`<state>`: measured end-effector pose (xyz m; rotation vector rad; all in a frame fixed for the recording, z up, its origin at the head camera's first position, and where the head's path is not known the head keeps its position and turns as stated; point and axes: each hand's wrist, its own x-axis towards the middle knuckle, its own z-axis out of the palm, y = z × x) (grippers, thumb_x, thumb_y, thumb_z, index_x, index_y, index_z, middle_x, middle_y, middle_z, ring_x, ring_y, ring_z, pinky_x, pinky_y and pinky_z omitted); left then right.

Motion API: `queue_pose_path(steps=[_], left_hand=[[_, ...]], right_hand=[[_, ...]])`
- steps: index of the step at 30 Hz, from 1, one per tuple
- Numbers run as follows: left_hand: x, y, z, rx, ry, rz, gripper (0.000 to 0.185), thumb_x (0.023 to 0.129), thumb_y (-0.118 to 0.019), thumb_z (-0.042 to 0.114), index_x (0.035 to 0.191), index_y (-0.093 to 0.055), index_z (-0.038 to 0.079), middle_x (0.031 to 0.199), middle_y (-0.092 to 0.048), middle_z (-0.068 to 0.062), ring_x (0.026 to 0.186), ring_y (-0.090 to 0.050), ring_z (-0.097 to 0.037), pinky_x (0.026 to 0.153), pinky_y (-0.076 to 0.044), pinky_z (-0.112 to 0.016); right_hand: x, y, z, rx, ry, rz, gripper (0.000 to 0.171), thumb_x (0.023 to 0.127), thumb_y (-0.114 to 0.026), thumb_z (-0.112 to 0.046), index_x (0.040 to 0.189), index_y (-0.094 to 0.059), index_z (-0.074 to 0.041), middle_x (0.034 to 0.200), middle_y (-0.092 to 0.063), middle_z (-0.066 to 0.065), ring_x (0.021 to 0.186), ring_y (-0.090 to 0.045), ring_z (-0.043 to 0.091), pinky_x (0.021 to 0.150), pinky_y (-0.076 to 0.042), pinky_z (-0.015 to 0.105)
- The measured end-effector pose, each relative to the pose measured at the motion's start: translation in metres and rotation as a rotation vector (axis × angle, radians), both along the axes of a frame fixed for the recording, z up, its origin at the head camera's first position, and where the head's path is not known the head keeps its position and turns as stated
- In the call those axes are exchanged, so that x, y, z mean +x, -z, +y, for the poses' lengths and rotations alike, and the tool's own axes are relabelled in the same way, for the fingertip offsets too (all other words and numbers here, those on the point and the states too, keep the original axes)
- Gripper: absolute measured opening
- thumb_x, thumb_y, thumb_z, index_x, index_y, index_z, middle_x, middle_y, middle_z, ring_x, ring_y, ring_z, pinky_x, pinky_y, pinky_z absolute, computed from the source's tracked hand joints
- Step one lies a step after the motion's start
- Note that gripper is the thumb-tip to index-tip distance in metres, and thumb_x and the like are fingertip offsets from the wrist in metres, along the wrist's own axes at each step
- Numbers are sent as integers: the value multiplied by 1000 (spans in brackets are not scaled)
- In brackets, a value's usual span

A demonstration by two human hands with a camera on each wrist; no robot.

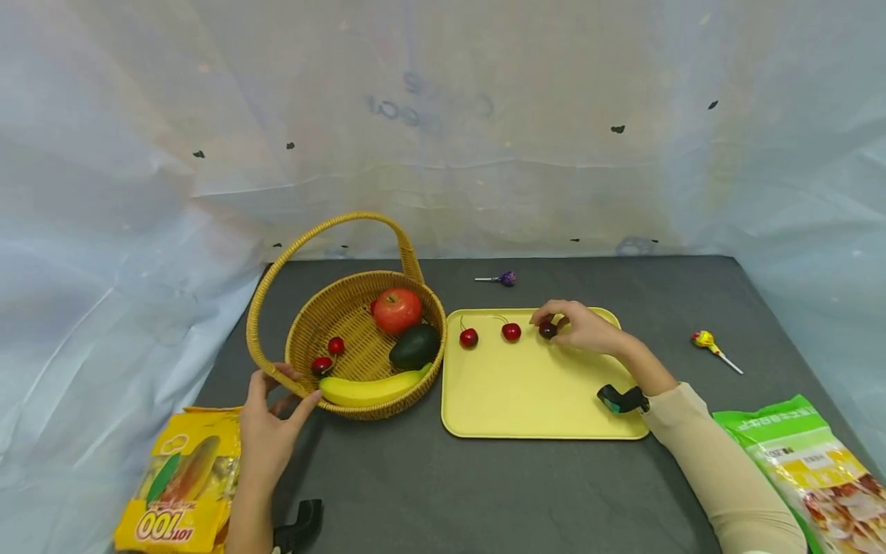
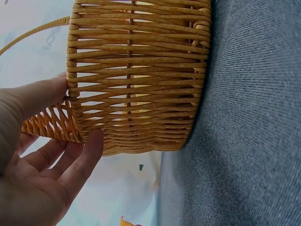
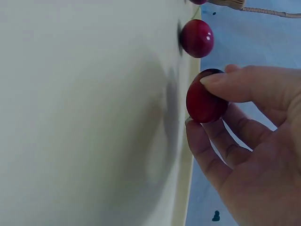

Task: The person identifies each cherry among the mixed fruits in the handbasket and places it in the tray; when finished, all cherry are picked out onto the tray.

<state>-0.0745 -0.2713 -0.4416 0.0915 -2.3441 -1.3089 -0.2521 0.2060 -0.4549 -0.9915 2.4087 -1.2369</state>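
My left hand (image 1: 270,435) grips the wicker basket (image 1: 299,338) at its near left rim, where the arched handle joins; in the left wrist view the thumb lies at the rim and fingers (image 2: 77,169) against the woven side. Inside the basket are a red pomegranate-like fruit (image 1: 398,312), a dark green avocado (image 1: 415,348), a banana (image 1: 374,391) and a pair of cherries (image 1: 321,365). Over the yellow tray (image 1: 533,400), my right hand (image 1: 584,329) pinches a dark red cherry (image 3: 207,96) between thumb and fingers. Two more cherries (image 1: 511,332) lie left of it on the tray.
A purple lollipop (image 1: 507,278) lies behind the tray, a yellow one (image 1: 704,339) to its right. Yellow snack bags (image 1: 183,485) sit at the near left, a green-topped bag (image 1: 810,462) at the near right. Plastic sheeting (image 1: 443,154) stands around the grey table (image 1: 429,492).
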Motion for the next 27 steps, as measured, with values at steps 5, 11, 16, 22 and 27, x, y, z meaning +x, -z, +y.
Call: queue_pose_path(steps=[5,11,16,22,27], left_hand=[[0,-1,0,-13,-3,0,57,81,-79,-6,129,-49,-1,115,-57,-8,113,-52,-13,83,-52,-11],[0,-2,1,-6,-9,-12,58,81,-79,-6,130,-49,-1,115,-55,-4,113,-52,-14,83,-52,-11],[0,-4,2,-12,-23,-31,57,82,-80,-4,130,-49,0,115,-55,-2,112,-52,-10,82,-52,-11],[0,-4,2,-16,-18,-22,56,82,-79,-4,129,-48,-2,114,-56,-6,112,-52,-13,82,-51,-9],[0,-4,3,-10,-15,-17,55,82,-79,-4,129,-48,-2,116,-55,-6,113,-53,-19,83,-52,-11]], right_hand=[[0,5,0,16,5,-9,40,80,-63,17,117,-65,4,112,-64,18,96,-58,30,83,-53,49],[1,8,-1,21,0,-7,39,80,-63,17,117,-66,3,111,-64,16,94,-56,28,80,-52,44],[5,8,0,8,70,-8,37,83,-74,7,119,-65,2,119,-60,15,104,-55,30,87,-52,49],[12,9,3,-2,207,-21,44,84,-81,-8,123,-63,0,123,-47,17,105,-48,33,86,-49,47],[17,10,1,14,273,-1,33,85,-81,-11,111,-64,1,109,-47,17,90,-49,30,73,-47,33]])
